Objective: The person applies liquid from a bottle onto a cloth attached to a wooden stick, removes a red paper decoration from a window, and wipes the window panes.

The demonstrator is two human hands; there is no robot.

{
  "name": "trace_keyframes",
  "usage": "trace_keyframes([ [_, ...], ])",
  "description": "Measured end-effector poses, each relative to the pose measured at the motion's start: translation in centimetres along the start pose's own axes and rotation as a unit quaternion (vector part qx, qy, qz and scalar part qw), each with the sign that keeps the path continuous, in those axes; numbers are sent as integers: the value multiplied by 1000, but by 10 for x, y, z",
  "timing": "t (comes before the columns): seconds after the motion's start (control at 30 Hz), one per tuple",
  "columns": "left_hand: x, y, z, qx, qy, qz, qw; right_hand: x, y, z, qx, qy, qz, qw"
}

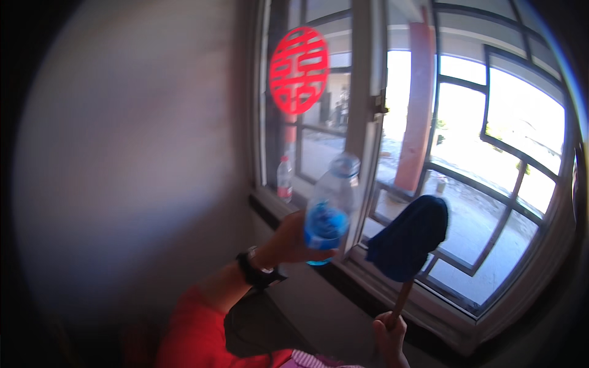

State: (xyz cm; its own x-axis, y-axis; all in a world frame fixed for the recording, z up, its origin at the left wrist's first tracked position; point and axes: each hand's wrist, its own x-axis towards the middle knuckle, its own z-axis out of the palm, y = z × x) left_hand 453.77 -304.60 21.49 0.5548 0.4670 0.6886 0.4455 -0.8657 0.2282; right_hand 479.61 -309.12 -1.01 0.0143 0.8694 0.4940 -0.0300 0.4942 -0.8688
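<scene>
My left hand, below a red sleeve and a black wristwatch, grips the lower part of a clear plastic bottle. Blue shows in the bottle's lower half; blur hides whether it is liquid, label or both. The bottle is nearly upright, in front of the window frame. My right hand holds a wooden handle low and to the right. Dark blue cloth covers the head on that handle, held up before the window pane. What lies under the cloth is hidden.
A sliding window with a latch and dark outer bars fills the right side. A red round paper-cut is on its left pane. Another bottle with a red cap stands by the sill's left end. A plain wall rises at left.
</scene>
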Motion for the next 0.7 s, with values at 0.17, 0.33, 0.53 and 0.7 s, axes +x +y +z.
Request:
trace_keyframes([
  [0.17, -16, 29, 100, -273, 8, -66, 960, 18, -23, -8, 124, 16, -46, 991],
  [0.33, -57, 53, 167, -365, 66, -106, 923, -6, 2, -26, 17, 74, -41, 996],
  [0.53, -39, 74, 159, -344, 46, -95, 933, -13, -46, -47, -53, 97, -52, 992],
  [0.7, -17, 64, 102, -346, 53, -24, 937, -23, -78, -46, -25, 78, -94, 992],
])
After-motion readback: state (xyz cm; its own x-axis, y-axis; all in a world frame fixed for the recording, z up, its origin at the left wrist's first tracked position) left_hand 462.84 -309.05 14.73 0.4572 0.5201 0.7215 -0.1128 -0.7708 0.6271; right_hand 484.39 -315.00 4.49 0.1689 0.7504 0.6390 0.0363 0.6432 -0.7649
